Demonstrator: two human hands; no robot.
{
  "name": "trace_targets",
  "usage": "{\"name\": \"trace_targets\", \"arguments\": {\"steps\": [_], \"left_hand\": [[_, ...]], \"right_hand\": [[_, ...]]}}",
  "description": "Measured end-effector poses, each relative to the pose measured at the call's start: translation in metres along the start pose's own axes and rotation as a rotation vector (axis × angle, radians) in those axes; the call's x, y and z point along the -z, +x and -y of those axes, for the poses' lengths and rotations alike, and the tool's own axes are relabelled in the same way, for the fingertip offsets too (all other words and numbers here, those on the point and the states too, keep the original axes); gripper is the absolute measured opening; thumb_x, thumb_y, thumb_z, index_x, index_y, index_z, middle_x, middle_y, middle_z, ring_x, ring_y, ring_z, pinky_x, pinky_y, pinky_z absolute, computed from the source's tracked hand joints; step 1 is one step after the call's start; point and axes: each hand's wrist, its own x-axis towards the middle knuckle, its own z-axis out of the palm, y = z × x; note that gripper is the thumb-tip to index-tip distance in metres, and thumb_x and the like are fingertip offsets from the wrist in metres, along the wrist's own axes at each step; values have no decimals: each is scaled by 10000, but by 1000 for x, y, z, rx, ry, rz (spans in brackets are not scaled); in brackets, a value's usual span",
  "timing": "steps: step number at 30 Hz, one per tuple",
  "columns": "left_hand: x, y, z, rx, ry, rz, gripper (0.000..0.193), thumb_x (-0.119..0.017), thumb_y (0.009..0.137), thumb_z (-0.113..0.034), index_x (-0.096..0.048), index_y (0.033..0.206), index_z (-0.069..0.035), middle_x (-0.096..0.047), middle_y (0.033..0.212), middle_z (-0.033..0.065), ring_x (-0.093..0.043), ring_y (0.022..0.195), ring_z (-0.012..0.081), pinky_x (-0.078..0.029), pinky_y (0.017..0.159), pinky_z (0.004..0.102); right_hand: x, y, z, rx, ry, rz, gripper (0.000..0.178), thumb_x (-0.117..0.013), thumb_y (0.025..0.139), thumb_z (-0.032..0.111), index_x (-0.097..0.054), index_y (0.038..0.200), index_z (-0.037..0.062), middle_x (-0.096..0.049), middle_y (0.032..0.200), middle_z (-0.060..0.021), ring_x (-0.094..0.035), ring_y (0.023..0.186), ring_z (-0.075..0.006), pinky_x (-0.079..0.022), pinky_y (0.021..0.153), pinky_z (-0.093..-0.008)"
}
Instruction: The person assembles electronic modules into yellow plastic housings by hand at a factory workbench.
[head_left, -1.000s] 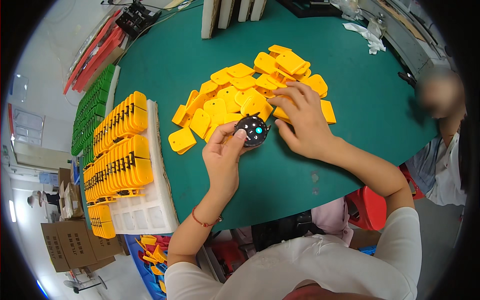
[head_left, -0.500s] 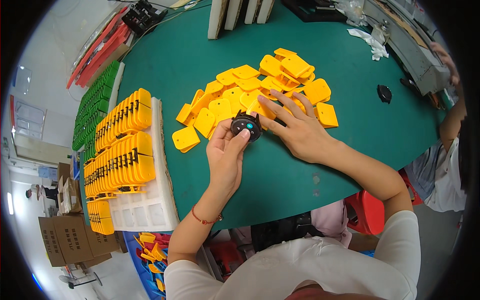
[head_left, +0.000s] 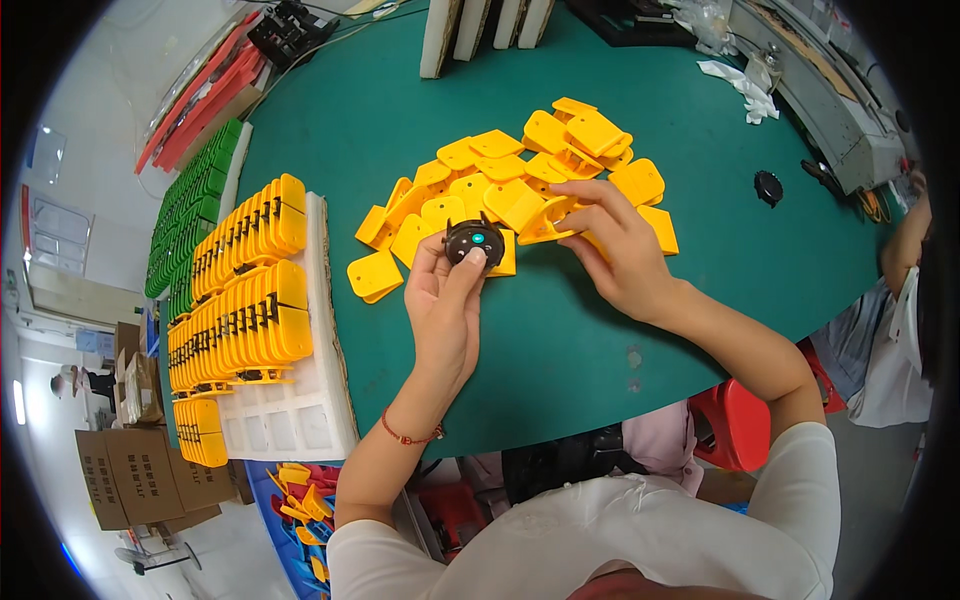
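Observation:
My left hand (head_left: pixel 440 318) grips a round black watch head (head_left: pixel 462 236) without a strap, the thumb pressed near its lower edge and a teal spot lit on its face. Between the thumb and fingers of my right hand (head_left: pixel 632 262) is a yellow plastic watch stand (head_left: pixel 546 224), a bent piece tilted on its side just right of the watch. Behind both hands spreads a loose pile of similar yellow stands (head_left: pixel 498 143). At the left, a white foam tray (head_left: pixel 328 330) carries rows of yellow stands (head_left: pixel 285 335) with black parts clipped on.
Green stands (head_left: pixel 190 215) fill another tray beyond the yellow rows. A black round watch head (head_left: pixel 768 188) lies on the green table (head_left: pixel 700 250) at the right. White foam slabs (head_left: pixel 437 40) stand at the back. A grey machine (head_left: pixel 830 110) borders the right, near another person's arm (head_left: pixel 905 235).
My right hand has drawn back slightly from the pile and picked up a yellow stand. The watch in my left hand has shifted a little left and up.

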Motion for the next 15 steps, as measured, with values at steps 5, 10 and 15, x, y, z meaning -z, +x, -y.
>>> {"name": "trace_targets", "arguments": {"steps": [5, 10, 15], "left_hand": [[0, -1, -3, 24, 39, 3, 259, -561, 796, -14, -443, 1027, -19, -537, 1013, 93, -538, 942, 161, -431, 884, 298], [-3, -1, -1, -88, 51, -9, 249, -558, 793, 46, -453, 1016, 8, -548, 1008, 108, -524, 947, 139, -411, 856, 250], [-1, -3, 4, -197, 168, 89, 247, -554, 799, 48, -452, 1020, 6, -550, 1021, 124, -520, 950, 146, -408, 842, 245]], "right_hand": [[3, 3, 0, -292, 485, -143, 384, -667, 665, -15, -527, 1021, 7, -551, 990, -90, -545, 926, -172, -445, 794, -287], [7, 3, -2, -353, 608, -181, 355, -693, 677, 17, -535, 994, 9, -542, 936, -63, -527, 855, -140, -422, 780, -236], [9, 0, -4, -346, 741, -233, 295, -701, 678, 12, -547, 929, 16, -540, 892, -33, -506, 811, -104, -412, 763, -223]]}}
